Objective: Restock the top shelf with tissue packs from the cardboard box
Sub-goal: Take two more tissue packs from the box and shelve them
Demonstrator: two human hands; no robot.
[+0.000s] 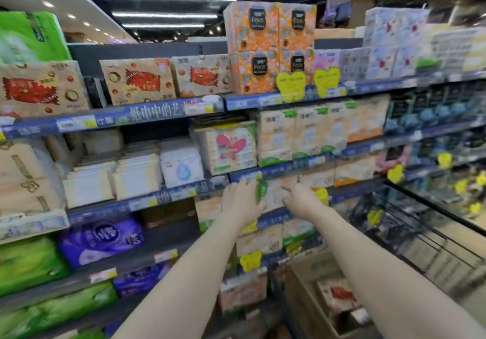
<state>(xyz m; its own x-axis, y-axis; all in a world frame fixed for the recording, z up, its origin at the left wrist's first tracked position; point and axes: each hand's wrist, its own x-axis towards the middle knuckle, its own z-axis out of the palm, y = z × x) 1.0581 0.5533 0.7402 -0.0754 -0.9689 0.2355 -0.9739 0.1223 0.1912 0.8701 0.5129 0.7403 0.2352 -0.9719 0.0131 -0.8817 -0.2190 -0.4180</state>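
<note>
Hands: left hand [240, 198] spread flat, right hand [299, 196] loose with forefinger out, both empty against a pale pack [273, 194] at centre. Cardboard box [313, 294] at 5 o'clock, holding a tissue pack [339, 295]. Top shelf [157, 112] at 11 o'clock, stocked.

The whole aisle is smeared with motion blur, so the price tags [75, 124] on the shelf edges can't be read. The cardboard box [310, 286] is cut off by the bottom edge, and the right arm covers part of it.
</note>
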